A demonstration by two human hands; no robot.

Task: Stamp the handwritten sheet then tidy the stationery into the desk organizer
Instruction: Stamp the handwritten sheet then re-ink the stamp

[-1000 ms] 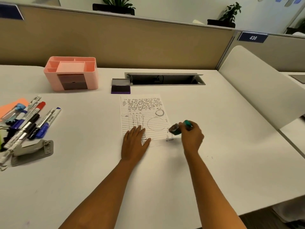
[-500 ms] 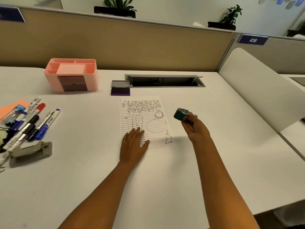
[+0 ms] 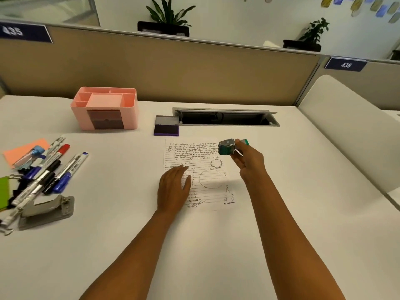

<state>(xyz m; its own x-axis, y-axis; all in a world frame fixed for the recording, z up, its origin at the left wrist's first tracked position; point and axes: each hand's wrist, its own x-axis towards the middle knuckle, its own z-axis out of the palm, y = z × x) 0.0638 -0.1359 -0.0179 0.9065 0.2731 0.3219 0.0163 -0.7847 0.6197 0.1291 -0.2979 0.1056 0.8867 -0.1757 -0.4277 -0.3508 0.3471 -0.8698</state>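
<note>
The handwritten lined sheet lies flat at the desk's middle. My left hand rests flat on its lower left part, fingers straight. My right hand holds a small green stamp in the air above the sheet's upper right corner, its stamping end tilted toward the left. A printed mark reading "E-mail" shows at the sheet's lower right. The open purple ink pad sits just beyond the sheet. The pink desk organizer stands at the back left.
At the left lie several markers, an orange sticky pad, a green pad, binder clips and a grey hole punch. A cable slot is sunk in the desk behind the sheet. A white divider rises at the right.
My right hand lifted the stamp off the sheet's lower right corner and carried it up and away toward the sheet's upper right. My left hand stayed on the sheet.
</note>
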